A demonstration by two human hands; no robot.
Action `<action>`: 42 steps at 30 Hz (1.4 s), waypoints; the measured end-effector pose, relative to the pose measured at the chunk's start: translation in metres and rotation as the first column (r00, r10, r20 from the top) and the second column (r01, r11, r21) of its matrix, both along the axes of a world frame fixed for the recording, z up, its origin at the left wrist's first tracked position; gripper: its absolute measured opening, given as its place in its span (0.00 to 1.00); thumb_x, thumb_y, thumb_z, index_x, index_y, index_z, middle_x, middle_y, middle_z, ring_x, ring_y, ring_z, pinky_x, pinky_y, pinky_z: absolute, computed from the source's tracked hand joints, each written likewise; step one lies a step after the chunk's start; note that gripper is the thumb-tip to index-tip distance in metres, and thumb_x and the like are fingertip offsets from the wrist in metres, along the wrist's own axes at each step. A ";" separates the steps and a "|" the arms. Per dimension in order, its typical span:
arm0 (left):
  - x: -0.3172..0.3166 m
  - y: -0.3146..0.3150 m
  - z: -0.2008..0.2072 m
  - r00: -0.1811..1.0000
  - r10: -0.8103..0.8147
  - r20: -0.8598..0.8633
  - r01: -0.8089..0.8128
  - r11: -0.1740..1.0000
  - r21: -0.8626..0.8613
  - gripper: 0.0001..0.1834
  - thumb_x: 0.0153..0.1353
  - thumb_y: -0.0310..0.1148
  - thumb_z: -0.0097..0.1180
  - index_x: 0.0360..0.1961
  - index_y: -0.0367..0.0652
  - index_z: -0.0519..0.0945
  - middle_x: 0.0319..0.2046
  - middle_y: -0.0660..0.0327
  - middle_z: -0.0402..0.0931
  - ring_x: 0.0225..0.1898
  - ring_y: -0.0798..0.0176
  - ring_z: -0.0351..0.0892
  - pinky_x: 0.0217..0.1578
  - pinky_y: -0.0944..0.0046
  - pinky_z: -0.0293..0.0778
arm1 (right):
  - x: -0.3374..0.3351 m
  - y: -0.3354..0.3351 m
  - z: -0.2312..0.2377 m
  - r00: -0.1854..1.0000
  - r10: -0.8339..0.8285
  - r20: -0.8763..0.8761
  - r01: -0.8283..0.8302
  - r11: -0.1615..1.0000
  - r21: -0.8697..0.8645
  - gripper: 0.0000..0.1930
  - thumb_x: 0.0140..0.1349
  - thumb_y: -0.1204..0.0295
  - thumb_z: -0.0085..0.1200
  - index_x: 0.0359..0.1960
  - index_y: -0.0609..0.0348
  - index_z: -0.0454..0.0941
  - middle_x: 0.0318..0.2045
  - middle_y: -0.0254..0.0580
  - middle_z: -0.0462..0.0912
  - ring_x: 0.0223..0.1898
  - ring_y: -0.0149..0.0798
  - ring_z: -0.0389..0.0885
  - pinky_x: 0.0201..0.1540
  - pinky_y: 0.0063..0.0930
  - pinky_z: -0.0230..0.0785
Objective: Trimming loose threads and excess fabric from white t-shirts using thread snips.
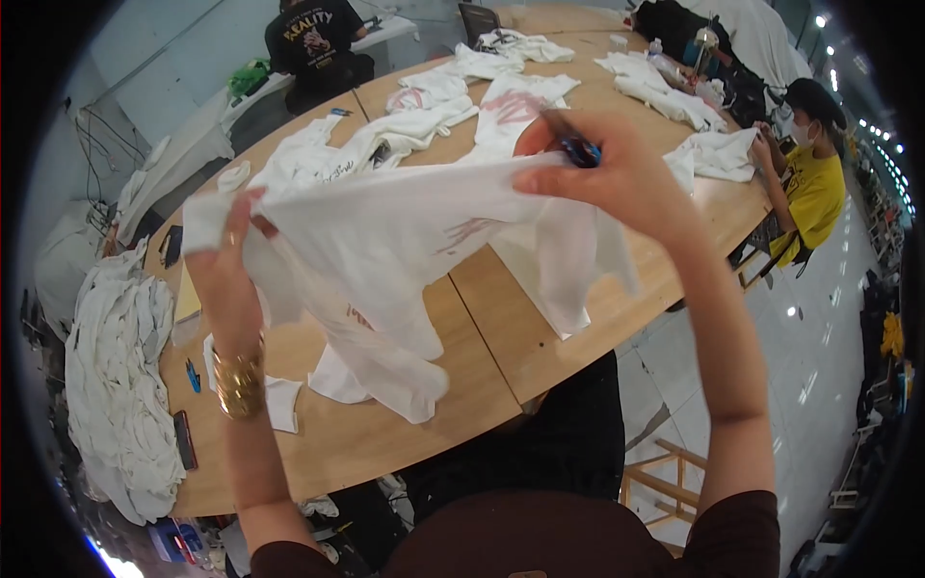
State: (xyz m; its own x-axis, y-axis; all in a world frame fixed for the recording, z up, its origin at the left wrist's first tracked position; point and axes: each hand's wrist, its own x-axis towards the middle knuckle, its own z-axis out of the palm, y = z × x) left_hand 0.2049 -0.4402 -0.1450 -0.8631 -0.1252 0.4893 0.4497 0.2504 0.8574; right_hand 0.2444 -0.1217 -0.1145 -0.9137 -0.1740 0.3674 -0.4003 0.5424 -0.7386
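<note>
A thin white garment point(366, 217) with reddish print hangs stretched between my two hands above the wooden table. My left hand point(234, 250) is closed on its left end, and a gold bracelet point(239, 380) sits on that wrist. My right hand point(602, 173) pinches the upper right edge. Also in the right hand is a small dark tool with a blue part point(578, 149), whose kind is partly hidden by the fingers. The lower folds of the garment droop toward the tabletop.
A tall pile of white garments point(120, 385) lies at the left edge. On the table point(472, 376) are a blue tool point(194, 376), a phone point(184, 440) and more white garments point(424, 101). A person in yellow point(814, 188) handles white cloth at right; another person point(316, 43) sits beyond.
</note>
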 end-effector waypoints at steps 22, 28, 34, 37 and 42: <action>-0.046 0.020 0.087 0.931 -0.054 -0.361 0.156 0.952 0.262 0.17 0.57 0.33 0.55 0.46 0.38 0.75 0.41 0.64 0.75 0.38 0.73 0.72 0.41 0.72 0.68 | -0.044 0.100 0.092 0.388 -0.361 -0.848 0.763 0.642 0.077 0.11 0.50 0.66 0.53 0.36 0.49 0.76 0.28 0.46 0.79 0.32 0.49 0.78 0.33 0.36 0.69; 0.062 0.047 -0.142 0.980 -0.093 0.174 0.086 0.995 0.046 0.25 0.57 0.22 0.49 0.57 0.40 0.63 0.51 0.61 0.66 0.50 0.68 0.67 0.49 0.68 0.65 | 0.043 0.127 -0.134 0.871 -0.369 -0.324 0.489 0.707 0.511 0.13 0.45 0.81 0.49 0.34 0.52 0.75 0.25 0.43 0.77 0.29 0.46 0.77 0.30 0.36 0.68; 0.131 0.076 -0.245 0.751 -0.286 0.594 -0.144 0.808 0.571 0.26 0.57 0.25 0.54 0.56 0.38 0.61 0.44 0.60 0.70 0.45 0.69 0.69 0.45 0.71 0.68 | 0.076 0.141 -0.218 0.931 -0.341 0.133 0.097 0.582 0.807 0.09 0.48 0.73 0.52 0.34 0.53 0.75 0.31 0.41 0.76 0.32 0.47 0.76 0.33 0.36 0.68; 0.141 0.079 -0.258 0.753 -0.245 0.611 -0.202 0.797 0.569 0.24 0.56 0.24 0.55 0.53 0.38 0.64 0.43 0.60 0.70 0.44 0.69 0.69 0.45 0.70 0.67 | 0.063 0.132 -0.179 0.853 -0.297 0.429 -0.151 0.647 0.748 0.11 0.49 0.68 0.56 0.35 0.54 0.76 0.32 0.41 0.76 0.33 0.45 0.76 0.35 0.32 0.68; 0.146 0.075 -0.266 0.764 -0.217 0.608 -0.219 0.798 0.561 0.22 0.55 0.24 0.55 0.52 0.38 0.65 0.42 0.60 0.70 0.43 0.68 0.70 0.46 0.69 0.67 | -0.008 0.059 -0.144 0.950 -0.140 0.280 0.036 0.938 0.345 0.11 0.50 0.69 0.59 0.35 0.59 0.77 0.26 0.37 0.75 0.29 0.31 0.73 0.34 0.22 0.66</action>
State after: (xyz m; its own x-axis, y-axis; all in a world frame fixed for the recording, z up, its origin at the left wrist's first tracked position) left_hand 0.3507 -0.3650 -0.4109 -0.9288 -0.1872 -0.3199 -0.2321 -0.3792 0.8957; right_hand 0.2361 -0.0628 -0.2583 -0.9883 -0.1519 0.0131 -0.1307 0.7994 -0.5864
